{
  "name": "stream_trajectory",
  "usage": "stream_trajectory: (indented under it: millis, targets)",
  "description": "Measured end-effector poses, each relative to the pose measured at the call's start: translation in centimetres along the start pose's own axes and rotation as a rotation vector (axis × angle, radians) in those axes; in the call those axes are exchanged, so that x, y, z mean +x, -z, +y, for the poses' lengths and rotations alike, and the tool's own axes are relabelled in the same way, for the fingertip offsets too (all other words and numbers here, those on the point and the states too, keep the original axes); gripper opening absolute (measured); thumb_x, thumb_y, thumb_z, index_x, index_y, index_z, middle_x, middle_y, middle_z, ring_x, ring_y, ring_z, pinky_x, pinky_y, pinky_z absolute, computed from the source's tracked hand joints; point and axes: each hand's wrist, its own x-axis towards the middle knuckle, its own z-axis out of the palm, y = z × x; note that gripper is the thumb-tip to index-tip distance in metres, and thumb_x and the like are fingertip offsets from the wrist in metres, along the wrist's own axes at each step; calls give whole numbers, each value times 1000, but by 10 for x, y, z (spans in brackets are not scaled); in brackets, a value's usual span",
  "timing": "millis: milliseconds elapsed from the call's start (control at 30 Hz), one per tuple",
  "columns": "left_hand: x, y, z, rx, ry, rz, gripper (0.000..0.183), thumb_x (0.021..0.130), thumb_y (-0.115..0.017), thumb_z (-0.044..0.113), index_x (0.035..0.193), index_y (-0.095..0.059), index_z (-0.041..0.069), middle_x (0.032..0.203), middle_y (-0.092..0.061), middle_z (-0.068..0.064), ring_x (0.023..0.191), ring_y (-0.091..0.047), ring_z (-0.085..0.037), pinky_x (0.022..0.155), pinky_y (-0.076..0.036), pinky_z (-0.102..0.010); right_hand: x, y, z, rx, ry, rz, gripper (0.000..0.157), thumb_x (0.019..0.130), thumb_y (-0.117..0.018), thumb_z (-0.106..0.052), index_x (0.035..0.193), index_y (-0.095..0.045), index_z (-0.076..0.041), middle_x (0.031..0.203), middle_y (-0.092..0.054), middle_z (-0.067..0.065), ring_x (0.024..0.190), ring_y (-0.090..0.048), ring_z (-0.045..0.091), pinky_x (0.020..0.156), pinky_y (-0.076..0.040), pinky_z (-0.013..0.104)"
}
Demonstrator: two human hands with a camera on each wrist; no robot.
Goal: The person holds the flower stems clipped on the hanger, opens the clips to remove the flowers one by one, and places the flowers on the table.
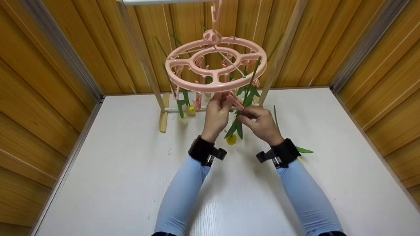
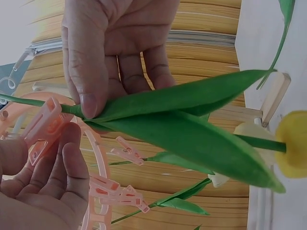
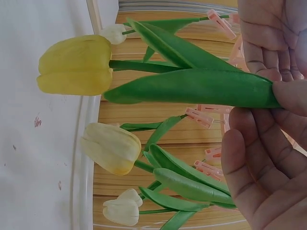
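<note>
My left hand [image 1: 216, 114] grips a pink clothespin [image 1: 235, 101] below the rim of a round pink hanger [image 1: 215, 88]; its thumb presses the clip in the left wrist view. Beside it, my right hand [image 1: 261, 123] pinches an artificial yellow tulip [image 1: 231, 139] where the leaves [image 2: 192, 98] meet the stem. The tulip hangs bloom down, its stem rising past the hanger's rim. In the left wrist view the stem runs right at the clothespin's jaws. The right wrist view shows the yellow bloom [image 3: 74, 65] whole, with the fingers at the leaf base.
Other tulips, among them a cream one [image 3: 111, 148] and a white one [image 3: 122, 207], hang bloom down from clips around the hanger. A wooden stand [image 1: 162, 113] frames it. On the white table [image 1: 128, 183], a green leaf [image 1: 304, 150] shows beyond my right wrist. Wood-panelled walls stand around.
</note>
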Motion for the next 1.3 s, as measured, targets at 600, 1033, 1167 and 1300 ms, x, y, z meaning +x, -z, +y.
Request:
stream_trajectory:
  millis: [600, 1033, 1167, 1300]
  targets:
    - [0, 0, 0, 14, 2, 8, 20, 105, -58, 10, 116, -62, -6, 96, -70, -16, 83, -68, -16, 71, -51, -25, -1, 1, 0, -14, -25, 2, 13, 92, -75, 0, 105, -79, 1, 93, -76, 12, 83, -67, 10, 75, -53, 18]
    - [-1, 0, -2, -11, -7, 14, 21, 105, -58, 9, 118, -62, -7, 98, -70, -18, 84, -70, -25, 72, -53, -27, -2, 1, 1, 10, -37, 2, 15, 93, -74, 1, 107, -77, 5, 95, -76, 13, 84, -67, 8, 75, -54, 17]
    - [-1, 0, -2, -6, -5, 13, 20, 105, -58, 9, 117, -62, -6, 97, -71, -18, 82, -69, -21, 71, -53, -26, -3, 1, 1, 2, -46, 4, 15, 93, -73, 2, 107, -77, 6, 95, -76, 14, 84, -66, 7, 75, -53, 17]
    - [-1, 0, -1, 0, -4, 19, 19, 104, -59, 8, 116, -63, -6, 98, -71, -18, 80, -68, -17, 71, -54, -26, -3, 2, 2, -4, -31, 0, 15, 92, -74, 1, 106, -77, 5, 94, -75, 14, 84, -66, 7, 75, -53, 17]
